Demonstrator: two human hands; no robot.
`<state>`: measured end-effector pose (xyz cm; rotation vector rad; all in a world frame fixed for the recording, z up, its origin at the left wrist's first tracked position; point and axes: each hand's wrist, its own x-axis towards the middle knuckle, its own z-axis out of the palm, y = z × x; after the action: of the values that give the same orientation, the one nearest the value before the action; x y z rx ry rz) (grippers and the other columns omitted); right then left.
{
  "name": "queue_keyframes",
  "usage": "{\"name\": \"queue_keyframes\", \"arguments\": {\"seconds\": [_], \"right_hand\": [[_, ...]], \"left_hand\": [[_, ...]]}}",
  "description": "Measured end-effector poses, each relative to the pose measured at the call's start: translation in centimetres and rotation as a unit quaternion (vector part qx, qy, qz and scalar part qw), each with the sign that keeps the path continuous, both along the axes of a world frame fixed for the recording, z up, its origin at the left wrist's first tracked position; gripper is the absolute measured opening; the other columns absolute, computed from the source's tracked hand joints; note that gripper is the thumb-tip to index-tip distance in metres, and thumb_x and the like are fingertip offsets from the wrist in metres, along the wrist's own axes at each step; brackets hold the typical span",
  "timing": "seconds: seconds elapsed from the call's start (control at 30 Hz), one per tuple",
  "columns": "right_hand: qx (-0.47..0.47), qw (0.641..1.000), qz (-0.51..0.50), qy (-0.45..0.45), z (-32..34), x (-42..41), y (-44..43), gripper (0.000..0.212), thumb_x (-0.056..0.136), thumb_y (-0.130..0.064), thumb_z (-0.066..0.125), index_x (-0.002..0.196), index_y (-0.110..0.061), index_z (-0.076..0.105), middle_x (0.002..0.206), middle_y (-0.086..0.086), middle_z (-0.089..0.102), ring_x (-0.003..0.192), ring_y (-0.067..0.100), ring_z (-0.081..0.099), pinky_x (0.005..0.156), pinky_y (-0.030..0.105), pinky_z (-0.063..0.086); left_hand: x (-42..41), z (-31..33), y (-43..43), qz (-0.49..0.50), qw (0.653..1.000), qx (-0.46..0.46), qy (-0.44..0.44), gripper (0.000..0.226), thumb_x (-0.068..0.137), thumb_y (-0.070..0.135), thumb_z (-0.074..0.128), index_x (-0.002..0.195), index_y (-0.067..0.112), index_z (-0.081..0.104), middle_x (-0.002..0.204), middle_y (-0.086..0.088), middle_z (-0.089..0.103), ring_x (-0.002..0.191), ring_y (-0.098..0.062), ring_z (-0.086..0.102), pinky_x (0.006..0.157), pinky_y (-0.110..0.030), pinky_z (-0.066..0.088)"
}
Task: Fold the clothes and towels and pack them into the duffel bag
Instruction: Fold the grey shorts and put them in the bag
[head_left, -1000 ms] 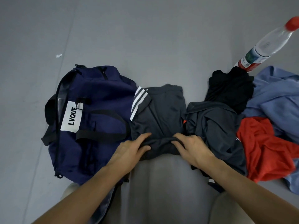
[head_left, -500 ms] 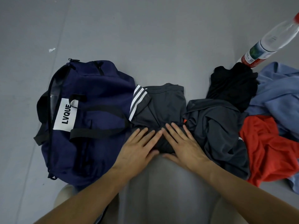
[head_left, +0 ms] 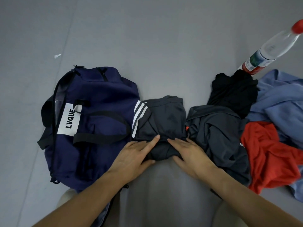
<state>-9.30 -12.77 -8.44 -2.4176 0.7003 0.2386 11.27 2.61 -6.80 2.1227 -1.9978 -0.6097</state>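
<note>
A folded dark grey garment with white stripes [head_left: 161, 122] lies on the grey floor between the navy duffel bag [head_left: 98, 115] and a pile of clothes. My left hand [head_left: 136, 154] lies flat on its near left edge, thumb under the fold. My right hand [head_left: 188, 153] lies flat on its near right edge. The fingers of both hands are straight. The bag lies on its side at the left, with a white LVQUE label and black straps.
To the right lie a crumpled dark grey garment [head_left: 219, 138], a black one [head_left: 234, 92], a red one [head_left: 268, 154] and a light blue one [head_left: 282, 102]. A plastic water bottle [head_left: 268, 51] stands behind them. A small white scrap [head_left: 57, 56] lies far left.
Both hands first gripped the garment's near edge, then flattened onto it. They have since slid a little apart along the near fold.
</note>
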Motion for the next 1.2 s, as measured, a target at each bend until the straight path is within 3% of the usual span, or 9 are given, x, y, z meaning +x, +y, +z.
{"name": "queue_keyframes", "arguments": {"seconds": [0.1, 0.17, 0.3, 0.4, 0.57, 0.73, 0.83, 1.0, 1.2], "right_hand": [[0.081, 0.994, -0.071, 0.011, 2.3, 0.3, -0.5, 0.043, 0.09, -0.056, 0.036, 0.131, -0.043, 0.045, 0.103, -0.005, 0.072, 0.098, 0.017, 0.066, 0.093, 0.035, 0.051], [0.113, 0.989, -0.093, 0.015, 2.6, 0.4, -0.8, 0.028, 0.093, -0.054, 0.047, 0.119, -0.042, 0.045, 0.079, -0.008, 0.066, 0.076, 0.015, 0.065, 0.078, 0.034, 0.053], [-0.007, 0.992, -0.118, -0.053, 1.8, 0.5, -0.7, 0.04, 0.095, -0.048, 0.056, 0.13, -0.029, 0.05, 0.121, -0.004, 0.066, 0.101, 0.017, 0.067, 0.088, 0.039, 0.055], [-0.203, 0.974, -0.004, -0.104, 0.0, 0.4, 0.2, 0.048, 0.099, -0.031, 0.053, 0.145, -0.018, 0.048, 0.153, 0.008, 0.044, 0.141, 0.03, 0.042, 0.113, 0.05, 0.039], [-0.199, 0.975, 0.093, 0.013, -2.5, -0.2, 0.8, 0.082, 0.093, -0.067, 0.036, 0.159, -0.02, 0.023, 0.166, 0.007, 0.018, 0.154, 0.031, 0.009, 0.119, 0.06, 0.014], [-0.203, 0.976, 0.079, 0.014, -2.8, 0.7, -0.5, 0.083, 0.091, -0.06, 0.054, 0.157, -0.018, 0.027, 0.163, 0.006, 0.028, 0.151, 0.028, 0.017, 0.118, 0.053, 0.014], [-0.216, 0.973, 0.076, -0.008, -2.2, 1.2, -0.9, 0.077, 0.085, -0.046, 0.071, 0.15, -0.015, 0.044, 0.155, 0.007, 0.043, 0.148, 0.031, 0.026, 0.117, 0.054, 0.018], [-0.176, 0.982, 0.059, -0.042, -0.1, 2.4, -0.9, 0.05, 0.088, -0.05, 0.049, 0.12, -0.016, 0.068, 0.113, 0.003, 0.061, 0.112, 0.026, 0.056, 0.114, 0.05, 0.034], [0.002, 0.999, -0.011, 0.041, 2.6, 3.2, -3.0, 0.043, 0.096, -0.059, 0.049, 0.125, -0.027, 0.053, 0.101, 0.001, 0.07, 0.093, 0.025, 0.064, 0.082, 0.038, 0.052]], "left_hand": [[-0.5, 0.9, 0.6, -0.008, 0.999, 0.008, -0.038, 0.103, 0.082, 0.064, 0.063, 0.16, 0.035, 0.001, 0.133, 0.007, 0.053, 0.093, -0.014, 0.062, 0.089, -0.032, 0.052], [-0.7, 1.0, 0.7, 0.01, 0.998, -0.006, -0.06, 0.1, 0.081, 0.059, 0.067, 0.159, 0.037, 0.008, 0.128, 0.005, 0.051, 0.085, -0.015, 0.063, 0.072, -0.03, 0.056], [-0.1, 1.1, -0.3, 0.079, 0.996, 0.038, 0.015, 0.083, 0.089, 0.057, 0.056, 0.156, 0.044, 0.007, 0.127, 0.011, 0.05, 0.085, -0.015, 0.065, 0.065, -0.035, 0.056], [0.7, 0.4, -0.9, 0.121, 0.992, 0.023, -0.012, 0.081, 0.09, 0.057, 0.058, 0.157, 0.038, 0.017, 0.122, 0.007, 0.059, 0.093, -0.016, 0.063, 0.074, -0.034, 0.056], [-0.4, -1.5, -0.7, 0.054, 0.984, -0.087, -0.149, 0.064, 0.097, 0.037, 0.054, 0.155, 0.02, 0.031, 0.149, -0.008, 0.048, 0.14, -0.029, 0.043, 0.112, -0.044, 0.036], [-0.9, -3.0, 0.4, 0.027, 0.993, 0.013, -0.112, 0.101, 0.085, 0.061, 0.064, 0.161, 0.027, 0.006, 0.166, -0.01, 0.017, 0.153, -0.025, 0.017, 0.123, -0.045, 0.021], [-0.3, -2.4, -0.2, 0.05, 0.995, 0.011, -0.084, 0.096, 0.084, 0.044, 0.074, 0.159, 0.028, 0.018, 0.161, -0.008, 0.029, 0.145, -0.025, 0.034, 0.116, -0.044, 0.037], [1.0, 0.2, -1.6, 0.117, 0.992, 0.009, 0.051, 0.058, 0.087, 0.038, 0.062, 0.143, 0.033, 0.048, 0.139, 0.012, 0.045, 0.112, -0.015, 0.058, 0.085, -0.034, 0.055], [3.6, 1.5, -3.5, 0.194, 0.967, 0.123, 0.115, 0.058, 0.083, 0.066, 0.053, 0.136, 0.049, 0.037, 0.102, 0.011, 0.069, 0.09, -0.016, 0.065, 0.084, -0.04, 0.055]]}}
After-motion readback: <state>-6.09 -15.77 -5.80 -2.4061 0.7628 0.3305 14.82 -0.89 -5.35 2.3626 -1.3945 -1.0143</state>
